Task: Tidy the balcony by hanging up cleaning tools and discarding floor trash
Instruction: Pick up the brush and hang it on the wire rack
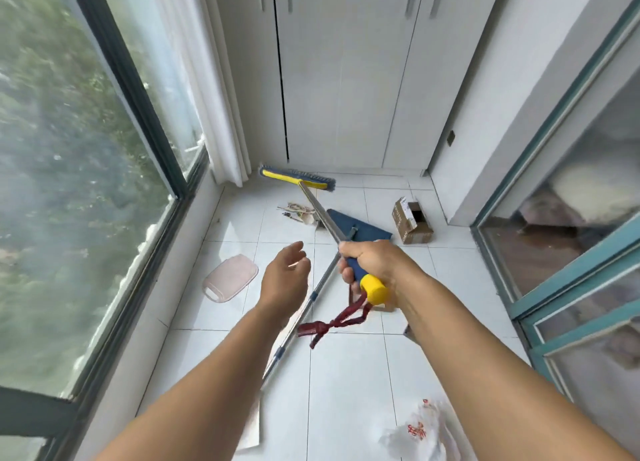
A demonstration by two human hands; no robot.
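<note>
Right hand (372,264) gripping blue-and-yellow broom handle (367,280), brush head (297,179) far off by white cabinet (346,79). Left hand (285,280) relaxed, fingers loosely spread, holding nothing. Flat mop (360,230), cardboard box (412,221) and plastic bag (419,433) lying on tiled floor (346,374).

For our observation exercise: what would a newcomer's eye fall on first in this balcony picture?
First, the right hand at centre gripping the brush by its blue-and-yellow handle, a red cord dangling from it. Next, the floor clutter beyond: a blue mop, an open cardboard box and a pink board at left.
</note>
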